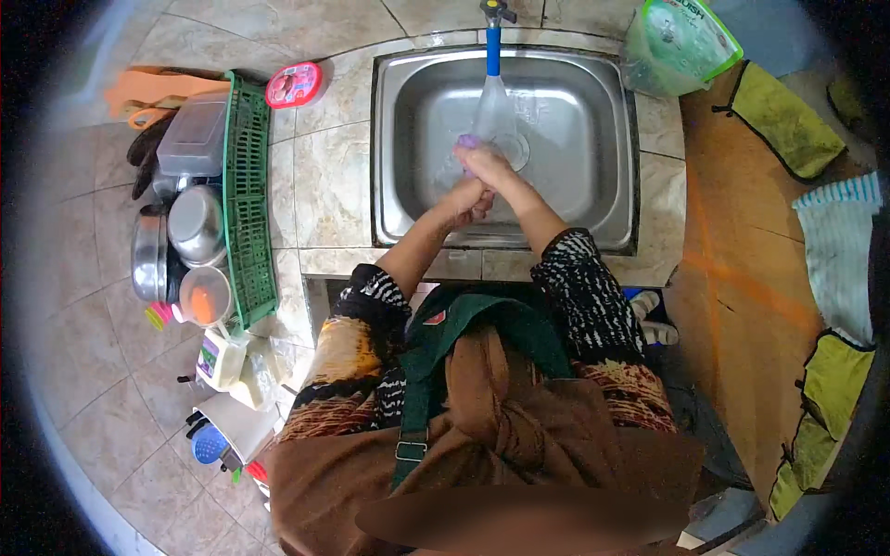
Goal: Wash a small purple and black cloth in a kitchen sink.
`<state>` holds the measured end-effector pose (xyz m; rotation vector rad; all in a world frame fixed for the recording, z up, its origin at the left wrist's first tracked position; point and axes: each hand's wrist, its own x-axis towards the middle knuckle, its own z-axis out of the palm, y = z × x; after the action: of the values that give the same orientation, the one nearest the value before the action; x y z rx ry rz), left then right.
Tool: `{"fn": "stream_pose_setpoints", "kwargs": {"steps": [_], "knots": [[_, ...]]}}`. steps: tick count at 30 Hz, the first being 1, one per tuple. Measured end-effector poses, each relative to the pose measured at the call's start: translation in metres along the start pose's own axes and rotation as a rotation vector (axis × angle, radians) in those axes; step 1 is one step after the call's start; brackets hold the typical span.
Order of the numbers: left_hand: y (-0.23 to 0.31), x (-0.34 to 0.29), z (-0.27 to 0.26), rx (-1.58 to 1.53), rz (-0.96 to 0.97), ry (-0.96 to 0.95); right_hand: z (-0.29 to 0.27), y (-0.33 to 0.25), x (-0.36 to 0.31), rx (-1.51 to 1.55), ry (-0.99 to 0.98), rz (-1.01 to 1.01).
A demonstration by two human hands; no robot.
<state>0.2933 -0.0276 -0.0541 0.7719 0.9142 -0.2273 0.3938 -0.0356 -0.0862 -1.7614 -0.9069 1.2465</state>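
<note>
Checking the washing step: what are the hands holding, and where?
Right hand grips a small purple thing by its lower part; left hand clasps beneath, over the sink.

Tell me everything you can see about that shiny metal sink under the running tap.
The rectangular stainless-steel sink is set into a beige tiled counter, with a round drain near its middle. Water runs from a blue-necked tap above its back rim. The left hand and right hand, pressed together, are over the basin in the stream. The basin looks wet and otherwise empty.

Green basket [247,199], steel-grey sink [417,120], blue tap [493,46], purple object [468,142], black-and-white patterned sleeves [579,278]
</note>
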Motion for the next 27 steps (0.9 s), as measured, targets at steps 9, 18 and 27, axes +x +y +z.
{"fn": "stream_pose_setpoints", "kwargs": {"steps": [9, 18, 27], "knots": [[-0.019, 0.015, -0.007, 0.669, 0.181, 0.372, 0.012, 0.01, -0.017, -0.047, 0.107, -0.01], [-0.009, -0.016, -0.032, 0.023, 0.401, 0.359, -0.055, 0.054, -0.047, 0.37, 0.163, 0.068], [0.016, -0.026, -0.001, -0.085, -0.041, 0.266, -0.065, 0.013, -0.066, 0.937, -0.019, -0.183]]}}
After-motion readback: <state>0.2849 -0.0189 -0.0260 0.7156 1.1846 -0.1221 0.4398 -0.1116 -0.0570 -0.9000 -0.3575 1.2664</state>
